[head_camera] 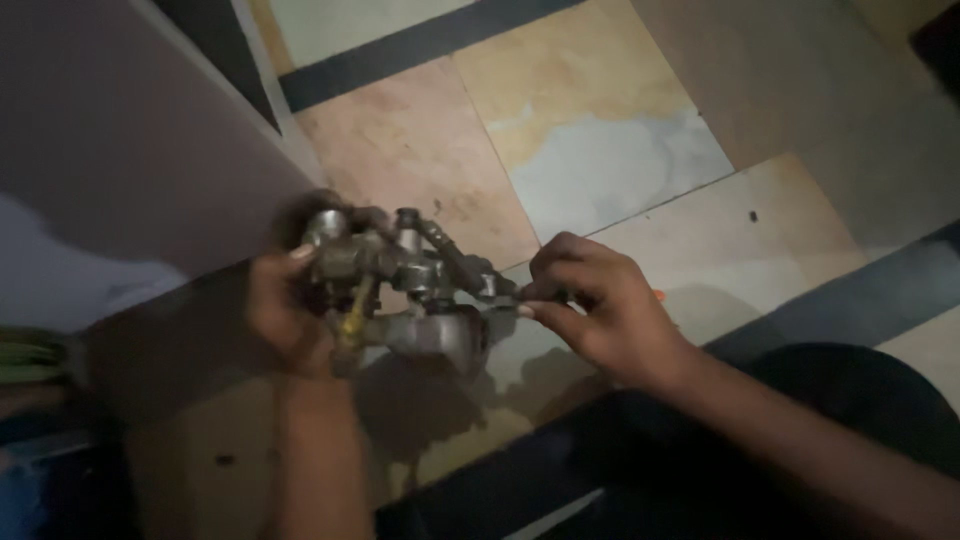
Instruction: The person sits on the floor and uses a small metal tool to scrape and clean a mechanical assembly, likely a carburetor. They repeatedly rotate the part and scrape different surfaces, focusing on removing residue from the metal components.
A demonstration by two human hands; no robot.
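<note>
A grimy metal carburetor-like part (400, 290) with a brass fitting and a bent lever hangs in mid-air at the centre of the head view. My left hand (285, 310) grips its left side, thumb on top near a round silver cap. My right hand (590, 305) pinches a thin dark tool (505, 290) with an orange end showing behind the hand; the tool's tip touches the part's right side. The scene is dim, so fine details of the part are unclear.
Below lies a tiled floor (590, 130) of beige, pink and grey slabs with dark strips. A pale panel or wall (120, 140) stands at the left. My dark-clothed leg (860, 400) fills the lower right.
</note>
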